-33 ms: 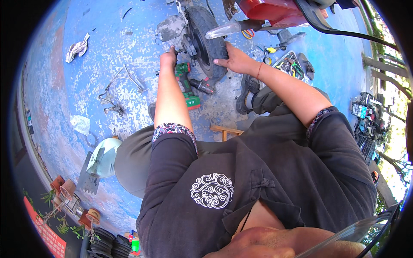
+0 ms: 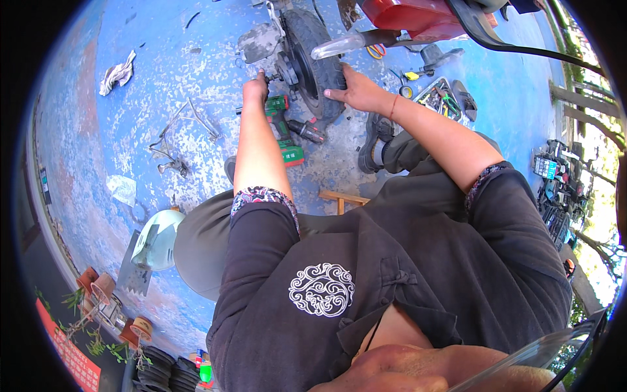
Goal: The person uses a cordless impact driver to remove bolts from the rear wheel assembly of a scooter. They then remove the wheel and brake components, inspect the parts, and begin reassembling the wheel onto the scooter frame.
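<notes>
A small black scooter wheel [image 2: 315,55] stands upright on the blue floor ahead of me, tilted a little. My right hand [image 2: 359,90] grips its tyre from the right, thumb lying on the near tread and fingers against the side. On the other side, my left hand [image 2: 256,90] is closed beside the wheel's hub [image 2: 287,70]; what its fingers hold is hidden. A green and black cordless power tool [image 2: 281,124] lies just below my left hand. Beside it is a dark tool with red marks [image 2: 305,130].
A red vehicle body [image 2: 418,21] overhangs at upper right. A tray of tools [image 2: 439,98], orange-handled scissors [image 2: 376,51] and yellow tape [image 2: 406,92] lie right of the wheel. A metal stand [image 2: 186,127] and a rag [image 2: 118,73] are at left. A wooden stool [image 2: 343,197] shows below me.
</notes>
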Available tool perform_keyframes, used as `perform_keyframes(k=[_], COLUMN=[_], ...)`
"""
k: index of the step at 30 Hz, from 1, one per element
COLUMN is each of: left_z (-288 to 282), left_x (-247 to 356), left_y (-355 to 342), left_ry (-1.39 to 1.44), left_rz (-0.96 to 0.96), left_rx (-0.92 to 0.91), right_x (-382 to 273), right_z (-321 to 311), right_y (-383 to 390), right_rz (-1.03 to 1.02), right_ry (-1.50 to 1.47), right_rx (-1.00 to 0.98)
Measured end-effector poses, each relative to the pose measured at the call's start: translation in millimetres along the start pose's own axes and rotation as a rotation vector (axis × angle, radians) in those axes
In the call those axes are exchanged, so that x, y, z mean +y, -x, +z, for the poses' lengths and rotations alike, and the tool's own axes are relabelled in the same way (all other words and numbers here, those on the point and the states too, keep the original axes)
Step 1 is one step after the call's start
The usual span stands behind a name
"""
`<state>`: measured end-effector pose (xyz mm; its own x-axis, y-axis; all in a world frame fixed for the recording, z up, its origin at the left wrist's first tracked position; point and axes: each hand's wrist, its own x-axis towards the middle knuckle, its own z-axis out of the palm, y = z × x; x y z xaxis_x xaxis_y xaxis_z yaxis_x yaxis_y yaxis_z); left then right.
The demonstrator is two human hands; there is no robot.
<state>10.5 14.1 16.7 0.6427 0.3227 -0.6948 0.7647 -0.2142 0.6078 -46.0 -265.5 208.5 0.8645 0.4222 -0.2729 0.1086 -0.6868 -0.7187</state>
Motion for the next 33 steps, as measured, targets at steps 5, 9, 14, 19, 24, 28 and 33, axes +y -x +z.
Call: perform_keyframes(k=[5, 9, 14, 19, 24, 28, 33], left_z=[9.8, 20.9, 8.9, -7.7, -14.3, -20.6, -14.2], left_x=[-32.3, -43.9, -20.8, 13.3, 4.2, 7.1, 14.0], left_y=[-48.1, -45.2, -17.2, 37.1, 31.1, 28.5, 27.0], left_ry=[0.022, 0.338, -0.094, 0.386, 0.426, 0.477, 0.297], left_rz=[0.078, 0.212, 0.153, -0.222, -0.178, -0.329, -0.320], left_rx=[0.008, -0.017, 0.004, -0.258, -0.360, -0.506, -0.291], right_x=[-15.6, -10.8, -14.0, -1.1, -1.0, -1.1, -15.3], right_z=[-6.2, -7.3, -12.3, -9.5, -8.6, -11.5, -18.7], right_y=[-0.9, -1.3, 1.1, -0.5, -3.7, -3.5, -1.1], right_rz=[0.127, 0.103, 0.124, 0.098, 0.106, 0.099, 0.130], right_ry=[-0.002, -0.024, -0.014, -0.018, -0.022, -0.046, -0.015], right_rx=[-0.079, -0.063, -0.089, -0.070, -0.083, -0.067, -0.091])
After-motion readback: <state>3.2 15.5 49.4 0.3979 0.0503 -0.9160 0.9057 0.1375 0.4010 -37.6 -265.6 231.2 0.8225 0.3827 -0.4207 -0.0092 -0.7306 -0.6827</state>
